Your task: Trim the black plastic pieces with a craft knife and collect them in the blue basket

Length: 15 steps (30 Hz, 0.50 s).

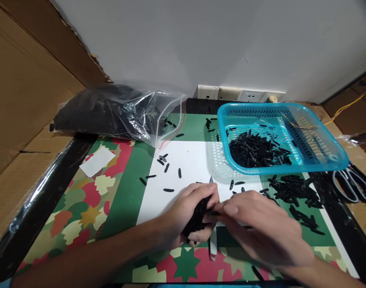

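Observation:
My left hand point(185, 206) is curled around a bunch of small black elongated pieces point(196, 220), near the front middle of the table. The fingers of my right hand point(261, 226) are pinched together against this bunch, with what looks like one dark piece between thumb and fingertips; motion blurs it. Below the hands lies a thin white stick-like tool point(213, 244), its middle hidden by my left hand. Loose black pieces point(168, 190) are scattered on a white sheet point(153, 204). Their exact kind cannot be made out.
A blue plastic basket point(291, 172) at the back right holds a heap of black pieces point(255, 150). More pieces point(297, 190) lie in front of it, beside scissors point(347, 186). At the back left rests a clear zip bag point(117, 112) with dark contents. Cardboard point(27, 60) borders the left.

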### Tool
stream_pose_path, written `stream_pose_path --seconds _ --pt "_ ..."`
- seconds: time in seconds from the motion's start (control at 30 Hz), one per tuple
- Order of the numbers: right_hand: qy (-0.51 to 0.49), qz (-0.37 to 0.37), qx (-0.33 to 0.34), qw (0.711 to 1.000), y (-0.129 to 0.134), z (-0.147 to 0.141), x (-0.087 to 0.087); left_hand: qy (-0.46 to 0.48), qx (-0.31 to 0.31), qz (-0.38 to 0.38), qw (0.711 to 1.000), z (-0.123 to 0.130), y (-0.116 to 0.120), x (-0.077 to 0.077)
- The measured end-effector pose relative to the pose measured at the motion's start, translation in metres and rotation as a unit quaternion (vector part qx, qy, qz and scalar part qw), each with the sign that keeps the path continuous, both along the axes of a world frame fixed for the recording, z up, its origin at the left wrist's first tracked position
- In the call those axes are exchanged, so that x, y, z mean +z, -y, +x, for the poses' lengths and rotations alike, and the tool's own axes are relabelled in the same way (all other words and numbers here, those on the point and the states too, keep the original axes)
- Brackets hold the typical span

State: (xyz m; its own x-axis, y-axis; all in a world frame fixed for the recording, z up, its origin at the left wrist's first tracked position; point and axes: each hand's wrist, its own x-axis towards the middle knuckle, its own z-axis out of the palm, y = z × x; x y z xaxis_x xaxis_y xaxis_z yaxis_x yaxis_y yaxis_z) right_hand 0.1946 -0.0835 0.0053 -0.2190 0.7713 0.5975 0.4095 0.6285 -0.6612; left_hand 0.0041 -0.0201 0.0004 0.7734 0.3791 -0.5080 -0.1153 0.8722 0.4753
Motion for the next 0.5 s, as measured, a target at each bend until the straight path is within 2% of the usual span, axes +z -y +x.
stream_pose_path --seconds 0.07,0.13,0.3,0.5 --pt "-0.079 -0.020 -0.023 0.996 -0.003 -0.001 -0.001 0.025 -0.006 0.001 1.000 -0.002 -0.003 0.001" --pt "-0.111 -0.037 -0.037 0.992 -0.007 0.000 -0.002 0.040 -0.006 0.011 0.999 -0.003 -0.004 0.002" --pt "-0.096 -0.034 -0.036 0.994 -0.011 0.004 -0.004 0.057 -0.010 0.046 0.997 -0.006 -0.005 0.004" --pt "-0.087 -0.052 -0.012 0.995 -0.014 0.004 -0.004 0.053 -0.007 0.044 0.998 -0.006 -0.007 0.005"
